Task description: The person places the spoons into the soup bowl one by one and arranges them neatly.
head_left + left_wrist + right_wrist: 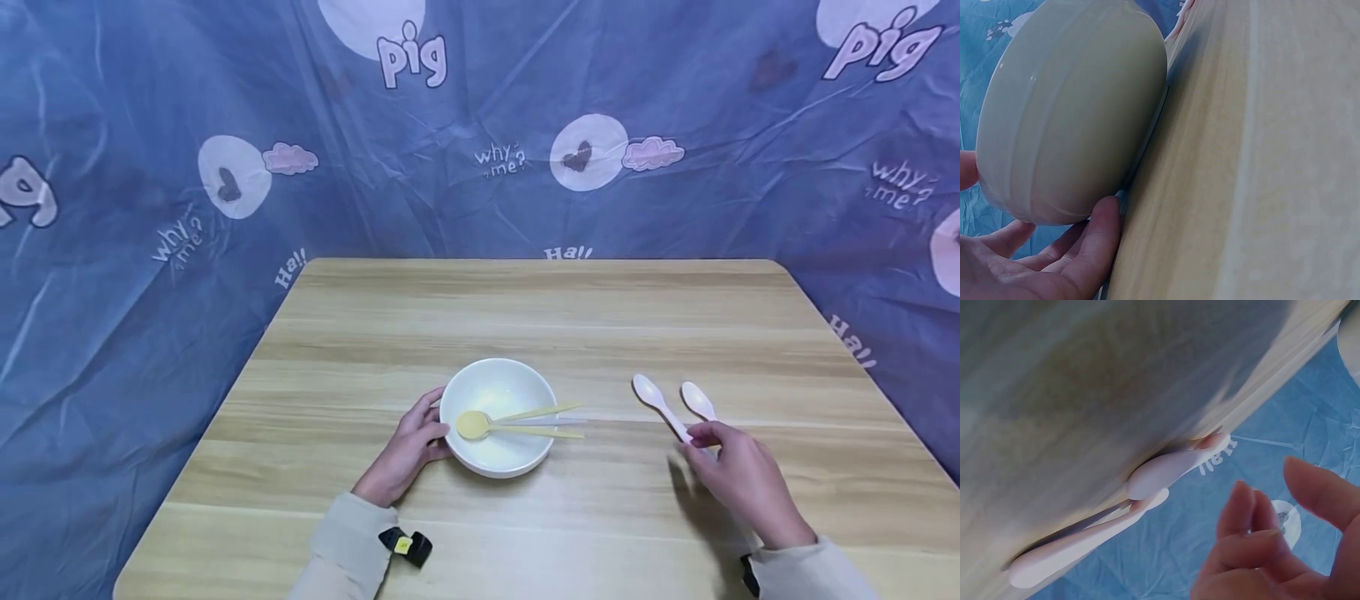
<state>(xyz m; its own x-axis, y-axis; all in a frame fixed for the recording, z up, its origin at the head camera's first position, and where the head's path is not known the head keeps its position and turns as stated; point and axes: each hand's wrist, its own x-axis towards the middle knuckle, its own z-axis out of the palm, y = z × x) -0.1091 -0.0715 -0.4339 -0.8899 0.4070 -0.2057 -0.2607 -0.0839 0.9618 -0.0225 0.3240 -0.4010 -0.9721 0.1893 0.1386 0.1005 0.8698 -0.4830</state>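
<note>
A white bowl (pixel 495 379) sits on the wooden table, its left side in my left hand (pixel 408 454). In the left wrist view that hand's fingers (pixel 1094 250) press the bowl's outer side low near the table, with the thumb up at the rim. A yellow spoon (pixel 474 425) lies in the bowl, beside one more yellow handle and a white one, all sticking out to the right. My right hand (pixel 742 475) hovers over the handles of two white spoons, one on the left (pixel 648 392) and one on the right (pixel 697 400). The right wrist view shows thumb and fingers apart, nothing between them.
The light wooden table (pixel 525 308) has rounded far corners. Behind and beside it hangs a blue printed cloth (pixel 450 192). Both wrists wear dark straps over pale sleeves; the left strap (pixel 405 546) lies near the front of the table.
</note>
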